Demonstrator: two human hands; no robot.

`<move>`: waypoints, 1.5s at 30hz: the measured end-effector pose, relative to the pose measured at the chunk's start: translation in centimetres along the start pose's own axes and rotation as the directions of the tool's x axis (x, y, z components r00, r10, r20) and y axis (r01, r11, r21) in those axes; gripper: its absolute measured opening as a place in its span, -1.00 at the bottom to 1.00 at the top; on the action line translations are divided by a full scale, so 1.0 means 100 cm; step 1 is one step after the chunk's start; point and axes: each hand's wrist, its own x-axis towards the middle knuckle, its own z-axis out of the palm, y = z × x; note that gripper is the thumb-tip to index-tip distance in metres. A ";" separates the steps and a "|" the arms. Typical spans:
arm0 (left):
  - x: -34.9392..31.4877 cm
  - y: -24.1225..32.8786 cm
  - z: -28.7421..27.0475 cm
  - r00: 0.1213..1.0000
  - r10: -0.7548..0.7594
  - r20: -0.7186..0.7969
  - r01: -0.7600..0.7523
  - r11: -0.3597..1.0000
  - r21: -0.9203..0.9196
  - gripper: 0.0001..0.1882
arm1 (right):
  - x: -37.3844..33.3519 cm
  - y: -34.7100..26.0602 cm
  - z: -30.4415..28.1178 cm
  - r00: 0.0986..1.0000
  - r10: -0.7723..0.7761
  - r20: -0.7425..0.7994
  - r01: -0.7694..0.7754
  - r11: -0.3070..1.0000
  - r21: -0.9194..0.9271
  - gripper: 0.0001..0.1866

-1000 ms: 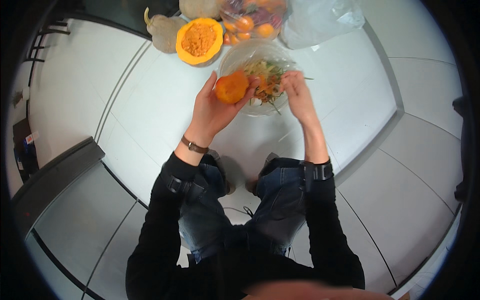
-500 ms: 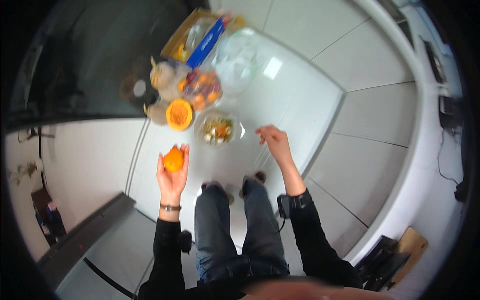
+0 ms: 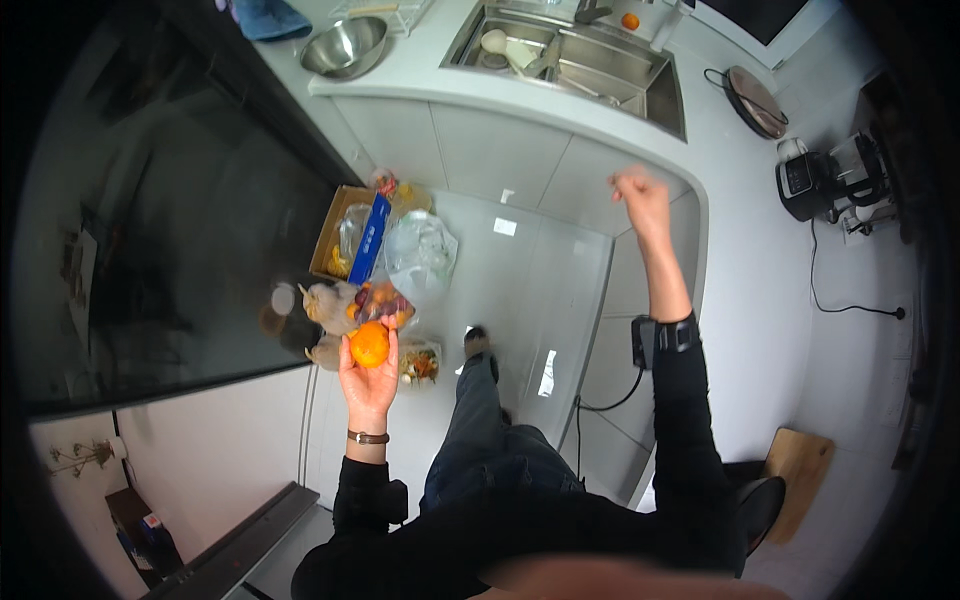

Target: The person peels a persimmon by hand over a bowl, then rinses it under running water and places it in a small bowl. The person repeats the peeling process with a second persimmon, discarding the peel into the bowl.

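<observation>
On my open-palmed left hand (image 3: 368, 385) rests an orange (image 3: 370, 344), the fingers curved up around it. Just beyond this hand lie a bag of orange and dark fruit (image 3: 385, 300) and pale squash-like vegetables (image 3: 328, 305). A clear container of chopped food scraps (image 3: 420, 364) sits on the floor right beside the hand. My right hand (image 3: 645, 205) is raised far to the right, in front of the cabinet fronts. Its fingers look curled but are smeared by motion, and I see no object in them.
A cardboard box with a blue side (image 3: 345, 235) and a clear plastic bag (image 3: 420, 250) are on the floor. Ahead is a counter with a steel bowl (image 3: 345, 48) and a sink (image 3: 570, 75). Another orange (image 3: 630, 20) sits behind the sink. A coffee maker (image 3: 830, 180) stands right.
My view has swung up to take in the counter and sink. My right hand has moved farther forward and right. The orange stays in my left hand, which now hides the cut pumpkin half.
</observation>
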 end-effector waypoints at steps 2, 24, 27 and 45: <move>0.040 -0.013 0.035 0.996 -0.075 0.044 0.077 0.995 -0.056 -0.40 | 0.077 -0.007 -0.008 0.996 -0.070 -0.055 0.071 0.997 0.010 -0.72; 0.477 -0.113 0.334 0.972 -0.125 0.197 0.109 0.990 0.091 -0.41 | 0.545 0.272 0.007 0.731 0.606 0.315 0.112 0.348 -0.931 -0.49; 0.501 -0.117 0.340 0.985 -0.067 0.160 0.050 0.993 0.108 -0.40 | 0.588 0.256 0.045 0.755 0.642 0.138 -0.076 0.294 -0.953 -0.48; 0.583 -0.111 0.371 0.997 0.038 0.064 -0.052 0.972 0.227 -0.43 | 0.870 0.124 0.304 0.895 0.328 0.301 -0.023 0.710 -0.704 -0.50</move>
